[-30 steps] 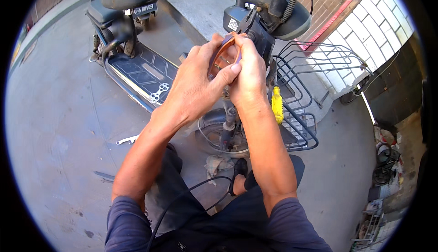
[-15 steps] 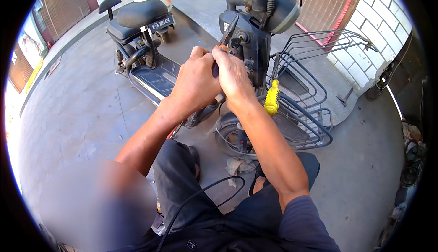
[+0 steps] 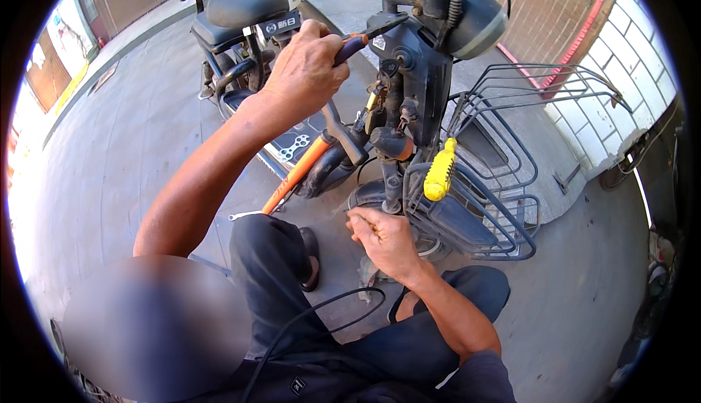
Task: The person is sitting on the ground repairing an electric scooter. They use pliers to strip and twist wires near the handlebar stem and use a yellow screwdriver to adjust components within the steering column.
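Gripping tapered metal pliers (image 3: 365, 39): left hand (image 3: 309, 68); right hand (image 3: 387, 241) curled fist-like, any contents unclear.

Pliers (image 3: 355, 47) in the left hand (image 3: 307, 68), hammer (image 3: 301, 171) left of the front wheel (image 3: 366, 194), spanner (image 3: 294, 147) on the footboard (image 3: 315, 121)

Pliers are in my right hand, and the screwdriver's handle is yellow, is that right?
Not quite: the head view shows the pliers in your left hand, not your right. The screwdriver's handle is yellow, as you said.

Pliers (image 3: 374, 34) — matt metal, wrench (image 3: 294, 147) — glossy metal (smooth-looking)
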Motion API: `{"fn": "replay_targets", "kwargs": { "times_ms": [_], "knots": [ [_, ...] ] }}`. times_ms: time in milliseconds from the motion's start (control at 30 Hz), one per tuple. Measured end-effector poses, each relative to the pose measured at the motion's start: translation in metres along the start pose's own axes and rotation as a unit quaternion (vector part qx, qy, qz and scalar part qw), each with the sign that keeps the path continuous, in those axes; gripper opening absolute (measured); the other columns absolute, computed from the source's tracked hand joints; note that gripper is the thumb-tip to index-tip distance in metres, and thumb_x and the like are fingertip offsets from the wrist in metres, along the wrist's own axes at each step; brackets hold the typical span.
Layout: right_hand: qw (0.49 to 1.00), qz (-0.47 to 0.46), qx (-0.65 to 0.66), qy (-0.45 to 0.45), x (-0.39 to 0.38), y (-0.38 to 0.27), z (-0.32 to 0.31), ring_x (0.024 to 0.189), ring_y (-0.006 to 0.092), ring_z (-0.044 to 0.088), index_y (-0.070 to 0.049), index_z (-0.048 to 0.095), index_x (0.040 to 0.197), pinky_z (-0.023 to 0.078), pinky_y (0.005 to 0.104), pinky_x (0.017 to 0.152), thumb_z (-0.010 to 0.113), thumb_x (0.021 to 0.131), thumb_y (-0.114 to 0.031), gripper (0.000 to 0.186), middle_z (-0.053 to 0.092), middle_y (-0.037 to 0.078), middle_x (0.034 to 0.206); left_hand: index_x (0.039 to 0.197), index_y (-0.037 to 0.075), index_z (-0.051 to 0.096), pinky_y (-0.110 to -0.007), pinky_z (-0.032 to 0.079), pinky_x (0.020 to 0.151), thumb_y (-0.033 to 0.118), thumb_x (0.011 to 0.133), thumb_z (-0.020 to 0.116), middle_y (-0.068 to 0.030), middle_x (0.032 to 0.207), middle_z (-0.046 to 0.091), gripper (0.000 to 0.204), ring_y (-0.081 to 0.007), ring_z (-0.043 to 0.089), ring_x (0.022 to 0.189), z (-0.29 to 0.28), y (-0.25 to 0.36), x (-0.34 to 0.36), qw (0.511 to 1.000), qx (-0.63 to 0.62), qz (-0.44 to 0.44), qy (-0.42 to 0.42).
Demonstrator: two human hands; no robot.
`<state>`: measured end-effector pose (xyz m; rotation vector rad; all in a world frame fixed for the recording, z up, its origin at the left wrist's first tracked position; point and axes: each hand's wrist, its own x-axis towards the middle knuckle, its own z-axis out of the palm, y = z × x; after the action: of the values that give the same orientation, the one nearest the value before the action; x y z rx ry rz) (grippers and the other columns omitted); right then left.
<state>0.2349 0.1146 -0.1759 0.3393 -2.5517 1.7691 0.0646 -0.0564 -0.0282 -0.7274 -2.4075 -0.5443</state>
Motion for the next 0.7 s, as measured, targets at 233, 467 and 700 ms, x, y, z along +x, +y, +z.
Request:
{"fn": "replay_targets", "kwargs": {
  "times_ms": [233,467,700],
  "knots": [
    [0.998,0.006,-0.017,-0.053,-0.007,0.033,0.010,0.071,0.0098,0.067,0.005,0.068,0.111,0.055,0.0246,0.065,0.061,0.098,-0.014,0.024,0.072,0.010,0.085,0.089,-0.003,0.073,-0.039,0.049,0.077,0.031,0.088,0.068,-0.0170,0.100,0.058,0.035,-0.0250,0.058,0.087,0.011,0.010,0.000,0.995,0.066,-0.035,0.071],
    [0.987,0.119,0.072,-0.078,-0.002,0.033,0.005,0.068,0.0115,0.067,0.004,0.067,0.112,0.053,0.0234,0.059,0.059,0.100,-0.019,0.027,0.071,0.010,0.089,0.084,-0.002,0.075,-0.032,0.051,0.060,0.040,0.088,0.068,-0.0078,0.062,0.063,0.043,-0.0181,0.062,0.059,0.003,0.010,0.012,0.983,-0.078,-0.160,-0.051],
    [0.974,0.174,0.126,-0.077,0.004,0.025,0.002,0.064,0.0114,0.066,0.004,0.067,0.110,0.052,0.0243,0.055,0.058,0.099,-0.020,0.028,0.071,0.008,0.086,0.089,-0.004,0.075,-0.031,0.051,0.056,0.043,0.086,0.069,-0.0114,0.064,0.065,0.047,-0.0182,0.063,0.055,0.008,-0.003,0.013,0.979,-0.112,-0.165,-0.045]
  ]
}}
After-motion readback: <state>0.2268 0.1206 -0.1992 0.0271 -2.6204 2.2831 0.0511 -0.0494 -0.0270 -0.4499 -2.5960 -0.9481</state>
